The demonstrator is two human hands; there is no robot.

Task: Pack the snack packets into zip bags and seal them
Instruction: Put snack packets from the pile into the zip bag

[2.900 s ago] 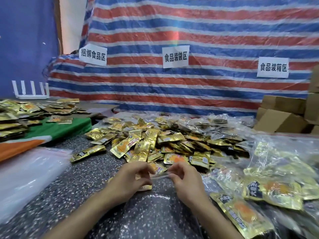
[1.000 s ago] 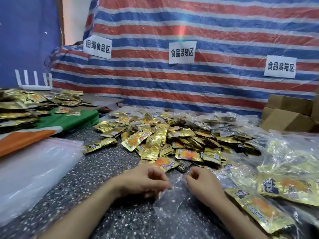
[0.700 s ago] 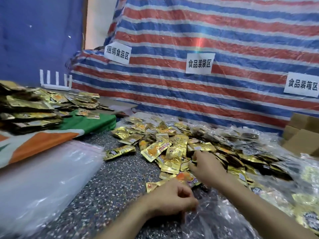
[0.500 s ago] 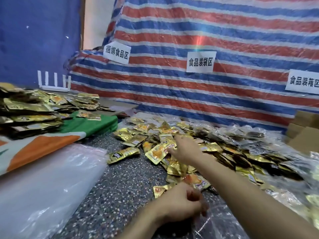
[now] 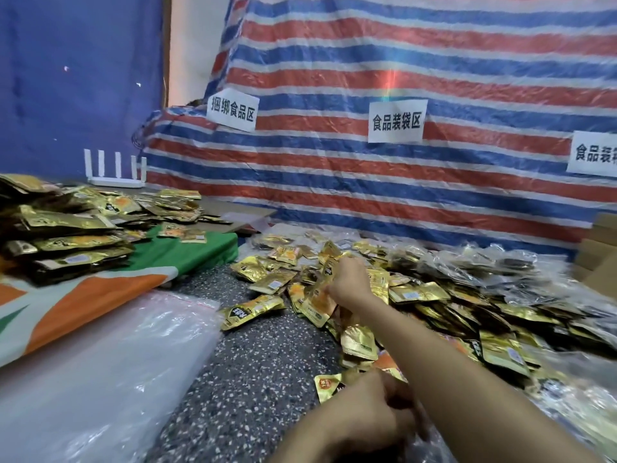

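Now | right hand (image 5: 349,282) lifting packet (image 5: 317,304) | left hand (image 5: 370,409) seemingly still holds bag (image 5: 438,450)

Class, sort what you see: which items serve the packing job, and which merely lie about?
Job: snack packets; right hand pinching a packet; left hand holding zip bag; spare zip bags.
Lying about: cardboard boxes; white rack; paper signs; green-orange cloth.
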